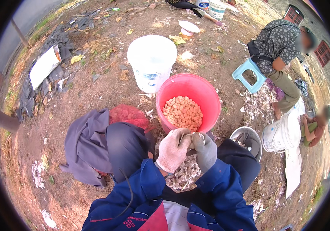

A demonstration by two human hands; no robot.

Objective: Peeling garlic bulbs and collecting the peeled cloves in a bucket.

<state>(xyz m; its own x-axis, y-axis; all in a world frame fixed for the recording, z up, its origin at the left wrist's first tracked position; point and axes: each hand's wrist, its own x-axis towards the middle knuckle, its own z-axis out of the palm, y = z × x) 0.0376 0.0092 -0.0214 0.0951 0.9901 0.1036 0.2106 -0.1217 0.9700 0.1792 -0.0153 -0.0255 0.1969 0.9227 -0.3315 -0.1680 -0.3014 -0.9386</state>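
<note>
My left hand [173, 150], in a pale knitted work glove, meets my right hand [205, 149], in a greyer glove, between my knees. Their fingertips pinch a small pale piece [193, 133], apparently a garlic clove, mostly covered by the fingers. Just beyond the hands stands a pink plastic bucket [208, 89] with many peeled garlic cloves [182, 112] in its bottom. Below the hands, dry garlic skins [185, 174] lie heaped between my legs. A red mesh sack [127, 115] of bulbs rests by my left knee, partly under a dark grey cloth [85, 147].
Behind the pink bucket stands a white bucket [153, 66]. At my right knee is a pail [257, 135] with dark contents, next to another white bucket [279, 137]. A person [280, 43] sits on a blue stool [248, 75] at right; other people are farther off.
</note>
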